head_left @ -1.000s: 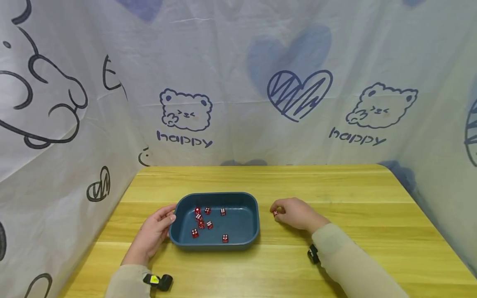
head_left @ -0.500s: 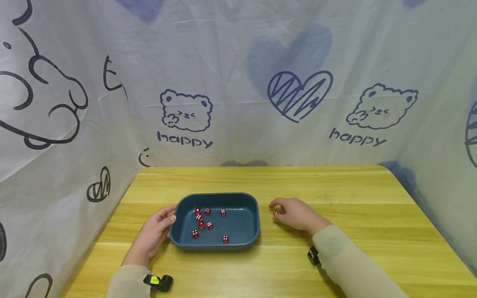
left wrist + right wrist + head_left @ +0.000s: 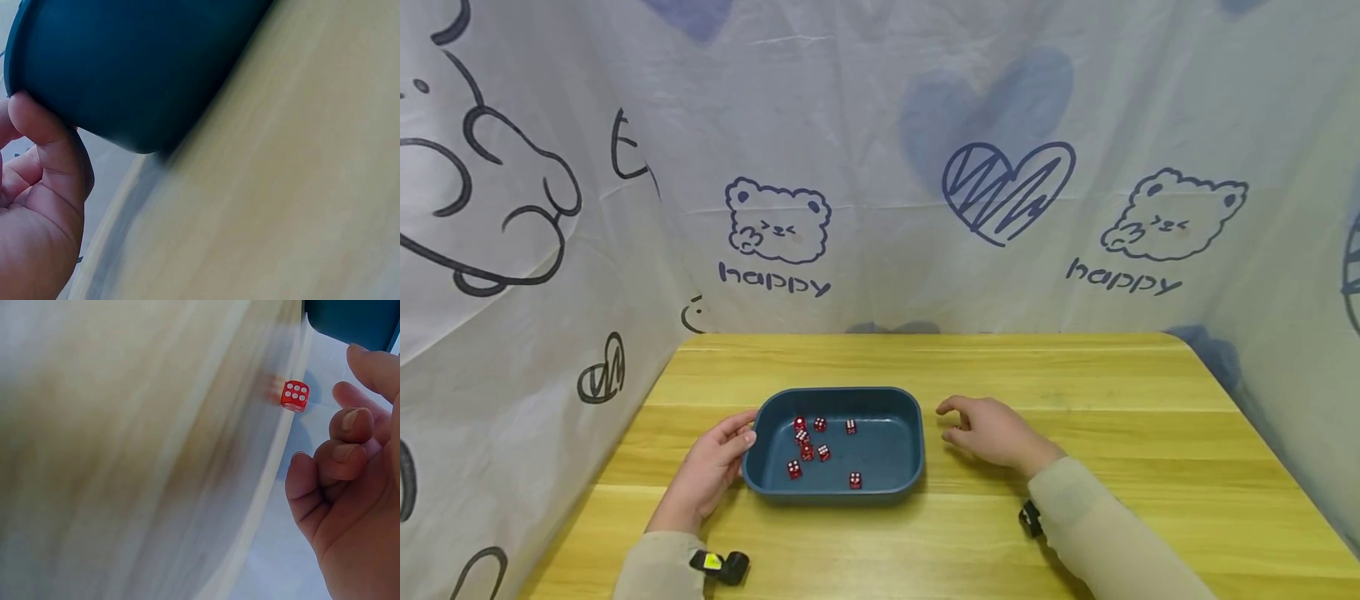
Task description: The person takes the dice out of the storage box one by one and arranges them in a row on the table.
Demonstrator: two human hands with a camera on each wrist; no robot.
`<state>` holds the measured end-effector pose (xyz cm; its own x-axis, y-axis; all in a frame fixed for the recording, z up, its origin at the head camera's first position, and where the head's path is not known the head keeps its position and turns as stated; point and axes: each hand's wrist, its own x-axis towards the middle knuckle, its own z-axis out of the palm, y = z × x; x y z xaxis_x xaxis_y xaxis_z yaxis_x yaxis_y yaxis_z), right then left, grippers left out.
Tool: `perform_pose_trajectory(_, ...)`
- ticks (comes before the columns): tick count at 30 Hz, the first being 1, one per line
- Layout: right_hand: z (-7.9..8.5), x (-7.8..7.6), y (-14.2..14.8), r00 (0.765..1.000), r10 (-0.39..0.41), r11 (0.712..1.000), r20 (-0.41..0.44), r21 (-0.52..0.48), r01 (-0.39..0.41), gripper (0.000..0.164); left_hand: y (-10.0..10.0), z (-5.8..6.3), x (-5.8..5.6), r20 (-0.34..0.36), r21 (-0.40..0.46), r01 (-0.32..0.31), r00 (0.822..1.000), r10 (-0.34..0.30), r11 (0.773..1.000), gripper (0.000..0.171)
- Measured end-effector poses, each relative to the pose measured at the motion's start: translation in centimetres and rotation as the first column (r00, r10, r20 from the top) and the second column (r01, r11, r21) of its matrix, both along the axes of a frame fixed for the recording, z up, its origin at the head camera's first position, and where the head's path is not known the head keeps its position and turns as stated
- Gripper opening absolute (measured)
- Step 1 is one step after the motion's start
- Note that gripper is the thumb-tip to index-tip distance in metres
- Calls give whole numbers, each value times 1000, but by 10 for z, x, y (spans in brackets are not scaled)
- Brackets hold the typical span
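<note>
A dark blue-green tray (image 3: 880, 450) stands on the table with several red dice inside, among them one die (image 3: 855, 480) near its front wall. My left hand (image 3: 711, 471) grips the tray's left end, thumb at the rim; the left wrist view shows the thumb (image 3: 47, 125) against the tray's outer wall. Right of the tray, my right hand (image 3: 996, 432) hovers low over the wood with thumb and index finger apart. Another red die (image 3: 295, 395), six white dots facing the camera, lies on the table just off those fingertips. In the head view the hand mostly hides it.
The yellow wooden table (image 3: 1075, 375) runs back to a white printed cloth (image 3: 880, 242), which also hangs along both sides. Small black cameras (image 3: 733, 568) sit on the wrists.
My right thumb and index finger have parted from around the single die, and the hand has shifted slightly left over it. My left hand and the tray have stayed put.
</note>
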<state>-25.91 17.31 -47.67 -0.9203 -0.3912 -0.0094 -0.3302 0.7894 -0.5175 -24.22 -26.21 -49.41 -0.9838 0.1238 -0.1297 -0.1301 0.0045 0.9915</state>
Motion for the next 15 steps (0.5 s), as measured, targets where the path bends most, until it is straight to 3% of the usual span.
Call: perform_pose_trajectory(15, 10, 5, -7, 1000, 9, 1000, -28, -20, -10, 34, -1, -2, -1, 4, 6, 3, 1000, -3, 1000, 51)
